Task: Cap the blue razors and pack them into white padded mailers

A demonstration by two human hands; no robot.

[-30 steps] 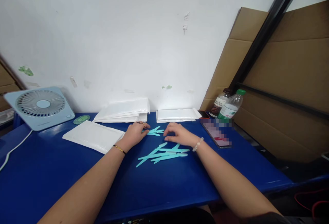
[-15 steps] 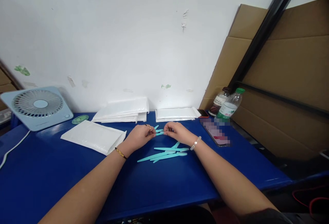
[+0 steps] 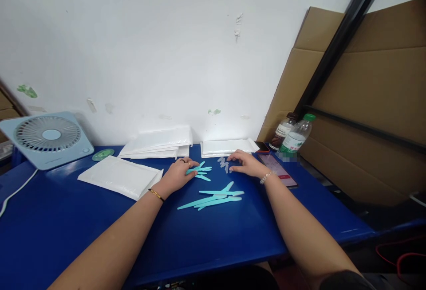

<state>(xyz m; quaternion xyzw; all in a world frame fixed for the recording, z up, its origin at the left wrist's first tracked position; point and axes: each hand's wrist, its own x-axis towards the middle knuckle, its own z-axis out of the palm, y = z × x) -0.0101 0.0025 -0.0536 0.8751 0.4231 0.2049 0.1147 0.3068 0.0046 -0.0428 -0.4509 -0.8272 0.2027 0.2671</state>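
Note:
My left hand (image 3: 179,175) rests at the handle ends of several turquoise eyebrow razors (image 3: 205,169) fanned on the blue table. Its thumb and fingers close round a handle, partly hidden beneath them. To the right, my right hand (image 3: 245,165) has thumb and fingers apart, beside several small translucent caps (image 3: 223,164). One cap lies close to the thumb tip. Nearer to me is a second, loose heap of turquoise eyebrow razors (image 3: 216,197), crossing one another; neither hand touches it.
White padded mailers lie at left (image 3: 120,177), against the wall (image 3: 156,143) and behind the caps (image 3: 228,146). A blue fan (image 3: 51,135) stands far left, near a green disc (image 3: 103,154). A phone (image 3: 279,172) and two bottles (image 3: 294,137) are at right, before cardboard (image 3: 372,103).
My hands have parted from their pinch over a razor. The right moved right and its fingers spread beside the caps; the left shifted slightly left, and the fanned razors now show.

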